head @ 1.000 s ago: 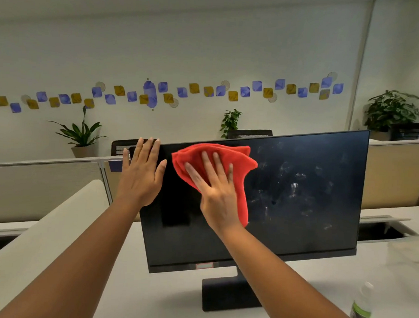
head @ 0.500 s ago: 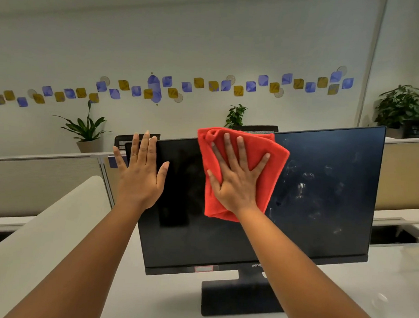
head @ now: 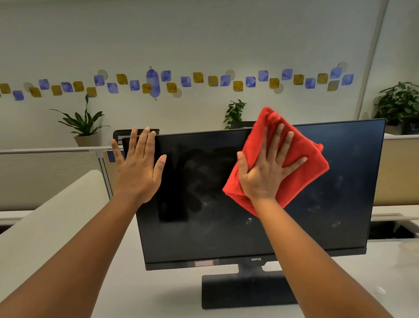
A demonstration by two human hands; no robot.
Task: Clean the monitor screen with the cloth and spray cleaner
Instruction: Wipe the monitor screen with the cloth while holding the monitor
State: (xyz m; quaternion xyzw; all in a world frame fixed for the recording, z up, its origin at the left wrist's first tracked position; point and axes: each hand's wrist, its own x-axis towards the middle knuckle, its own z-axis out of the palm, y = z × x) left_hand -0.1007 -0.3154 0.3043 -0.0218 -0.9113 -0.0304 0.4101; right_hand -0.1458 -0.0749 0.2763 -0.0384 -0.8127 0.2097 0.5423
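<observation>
The right hand (head: 265, 171) pressed the red cloth (head: 297, 162) flat, fingers spread, against the upper middle of the monitor screen (head: 225, 207). The left hand (head: 138, 165), also flat and released, steadied the screen's upper left corner.

I see the red cloth (head: 296, 172): fuzzy, soft microfibre-looking pile. Monitor (head: 225, 207) screen glossy dark, smeared and spotted; its stand (head: 246, 292) matt black plastic. Desk (head: 378, 274) smooth, pale, slightly shiny.

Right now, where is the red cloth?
The cloth lies flat against the monitor screen, upper middle, under the right hand.
</observation>
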